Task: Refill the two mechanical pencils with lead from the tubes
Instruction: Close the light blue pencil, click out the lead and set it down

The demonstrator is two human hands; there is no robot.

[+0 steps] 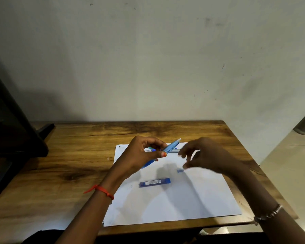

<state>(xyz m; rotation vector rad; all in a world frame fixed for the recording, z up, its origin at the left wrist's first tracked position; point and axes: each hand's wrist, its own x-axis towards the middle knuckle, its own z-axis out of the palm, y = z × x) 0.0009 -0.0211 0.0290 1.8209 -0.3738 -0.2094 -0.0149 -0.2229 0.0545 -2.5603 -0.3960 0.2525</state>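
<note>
left hand point(141, 154): raised over the far left part of the white sheet point(174, 199), fingers and thumb closed around the light blue pencil point(171, 146); a red thread band circles the wrist.
right hand point(199, 155): blurred, hovering over the far right part of the sheet with fingers loosely curled and spread; whether the fingertips pinch anything cannot be told.
light blue pencil: tilted, its white-tipped end pointing up and away toward the sheet's far edge, its lower end hidden behind the left palm.
second pencil point(173, 151): a slim silvery one lying flat near the sheet's far edge, partly hidden by the left hand and the held pencil.
lead tube point(155, 182): dark blue with a pale label, lying flat near the middle of the sheet, nearer the person than both hands.
small blue piece point(180, 171): blurred, on the sheet just below the right fingertips; what it is cannot be told.
white sheet: lies on the wooden table point(69, 164).
</note>
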